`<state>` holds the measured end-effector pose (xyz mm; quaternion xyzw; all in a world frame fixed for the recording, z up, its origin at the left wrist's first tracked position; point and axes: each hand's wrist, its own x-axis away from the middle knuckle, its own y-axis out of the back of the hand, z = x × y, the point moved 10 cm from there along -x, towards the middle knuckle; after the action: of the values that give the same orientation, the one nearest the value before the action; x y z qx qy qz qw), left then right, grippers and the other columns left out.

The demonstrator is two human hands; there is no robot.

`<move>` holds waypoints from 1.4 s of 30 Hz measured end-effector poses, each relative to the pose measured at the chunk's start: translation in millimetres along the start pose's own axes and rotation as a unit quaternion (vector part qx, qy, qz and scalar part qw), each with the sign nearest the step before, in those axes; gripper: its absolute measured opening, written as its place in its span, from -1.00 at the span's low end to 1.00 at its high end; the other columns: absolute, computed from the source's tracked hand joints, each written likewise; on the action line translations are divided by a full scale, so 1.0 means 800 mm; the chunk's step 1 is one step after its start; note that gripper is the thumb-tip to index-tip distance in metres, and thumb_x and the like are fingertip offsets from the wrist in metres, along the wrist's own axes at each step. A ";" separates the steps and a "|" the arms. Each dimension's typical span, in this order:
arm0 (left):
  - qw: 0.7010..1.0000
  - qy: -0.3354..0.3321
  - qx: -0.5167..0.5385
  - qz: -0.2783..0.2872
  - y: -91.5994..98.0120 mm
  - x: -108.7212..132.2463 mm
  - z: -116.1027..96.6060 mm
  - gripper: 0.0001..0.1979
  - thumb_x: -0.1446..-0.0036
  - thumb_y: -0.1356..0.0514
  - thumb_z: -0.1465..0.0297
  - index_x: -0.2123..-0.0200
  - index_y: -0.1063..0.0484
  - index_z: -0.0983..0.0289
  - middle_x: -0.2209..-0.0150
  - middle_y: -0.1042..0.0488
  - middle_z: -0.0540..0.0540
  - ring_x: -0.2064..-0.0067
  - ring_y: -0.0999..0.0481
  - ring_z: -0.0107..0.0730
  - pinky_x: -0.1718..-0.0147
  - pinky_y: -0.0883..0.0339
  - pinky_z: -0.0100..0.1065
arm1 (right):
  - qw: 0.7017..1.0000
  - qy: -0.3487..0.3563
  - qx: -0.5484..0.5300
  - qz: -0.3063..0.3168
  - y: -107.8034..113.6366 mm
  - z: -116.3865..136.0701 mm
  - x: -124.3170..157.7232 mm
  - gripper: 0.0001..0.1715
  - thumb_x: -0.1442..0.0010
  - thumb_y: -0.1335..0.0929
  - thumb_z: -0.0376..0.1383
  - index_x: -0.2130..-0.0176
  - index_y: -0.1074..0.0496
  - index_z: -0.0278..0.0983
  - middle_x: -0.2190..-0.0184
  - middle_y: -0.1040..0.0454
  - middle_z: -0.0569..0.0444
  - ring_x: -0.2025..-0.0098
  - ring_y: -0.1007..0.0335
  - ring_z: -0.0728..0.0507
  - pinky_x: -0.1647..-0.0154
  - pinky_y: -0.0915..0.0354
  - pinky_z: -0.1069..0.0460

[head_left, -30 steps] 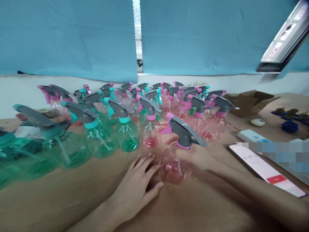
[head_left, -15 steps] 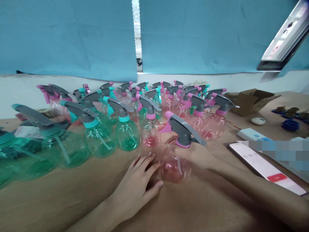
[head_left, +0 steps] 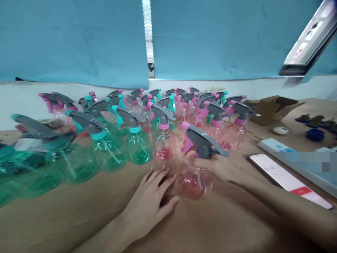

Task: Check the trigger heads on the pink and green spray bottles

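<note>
A pink see-through spray bottle [head_left: 191, 182] with a grey and pink trigger head stands on the table in front of me, tilting slightly. My right hand [head_left: 213, 166] reaches behind it and is closed around its neck, just below the head; most of the fingers are hidden by the bottle. Flat on the tabletop to its left lies my left hand [head_left: 152, 196], fingers spread and holding nothing. A small gap separates its fingertips from the pink bottle. Just beyond stand another pink spray bottle [head_left: 165, 142] and a green spray bottle [head_left: 138, 147].
Several more green and pink spray bottles crowd the left and back of the table [head_left: 79, 218]. To the right lie a phone [head_left: 289, 181], a white power strip [head_left: 276, 146], a white mouse [head_left: 280, 130] and blue parts [head_left: 315, 135]. An opened cardboard box [head_left: 271, 110] stands behind.
My right hand and the pink spray bottle have shifted a little to the right, away from my left hand. The left hand stays in place.
</note>
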<state>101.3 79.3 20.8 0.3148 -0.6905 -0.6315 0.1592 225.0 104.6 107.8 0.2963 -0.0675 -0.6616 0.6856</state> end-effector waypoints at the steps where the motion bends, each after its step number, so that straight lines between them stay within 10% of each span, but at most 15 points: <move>1: 1.000 0.000 0.000 0.000 0.000 0.000 0.000 -0.55 -0.23 -0.11 0.21 -0.14 -0.28 0.24 -0.19 -0.26 0.19 -0.20 -0.19 -0.07 -0.13 -0.07 0.04 | 1.000 -0.008 -0.028 0.002 -0.001 -0.003 -0.001 -0.95 0.12 -0.26 -0.31 0.58 -0.23 -0.18 0.54 -0.41 0.14 0.42 -0.39 -0.11 0.35 -0.37 -0.02; 21: 1.000 0.001 0.024 -0.008 0.006 -0.002 -0.004 -0.57 -0.21 -0.14 0.25 -0.13 -0.28 0.23 -0.17 -0.29 0.17 -0.20 -0.21 -0.07 -0.14 -0.06 0.03 | 0.999 -0.004 -0.042 0.018 -0.011 -0.022 -0.001 -0.62 -0.04 -0.34 -0.13 0.12 -0.39 -0.17 0.25 -0.51 0.04 0.19 -0.44 -0.22 0.10 -0.34 -0.20; 33: 1.000 -0.003 0.016 -0.005 0.002 0.000 -0.003 -0.55 -0.24 -0.12 0.24 -0.16 -0.24 0.24 -0.19 -0.26 0.17 -0.21 -0.17 -0.09 -0.16 -0.02 0.02 | 0.993 -0.040 -0.100 0.042 -0.019 -0.029 0.004 -0.73 0.05 -0.33 -0.34 0.24 -0.37 -0.18 0.28 -0.51 0.09 0.19 -0.46 -0.17 0.13 -0.38 -0.14; 42: 1.000 -0.004 0.016 -0.004 0.003 -0.001 -0.004 -0.60 -0.24 -0.10 0.22 -0.09 -0.32 0.29 -0.18 -0.27 0.22 -0.21 -0.18 -0.06 -0.13 -0.08 0.01 | 0.995 -0.049 -0.075 0.050 -0.027 -0.015 0.014 -0.82 0.00 -0.33 -0.14 0.32 -0.41 -0.10 0.32 -0.53 0.09 0.14 -0.48 -0.23 0.07 -0.40 -0.17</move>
<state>103.0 77.5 23.8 0.3177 -0.6998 -0.6221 0.1493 213.2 98.8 84.0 0.2079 -0.0660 -0.6432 0.7340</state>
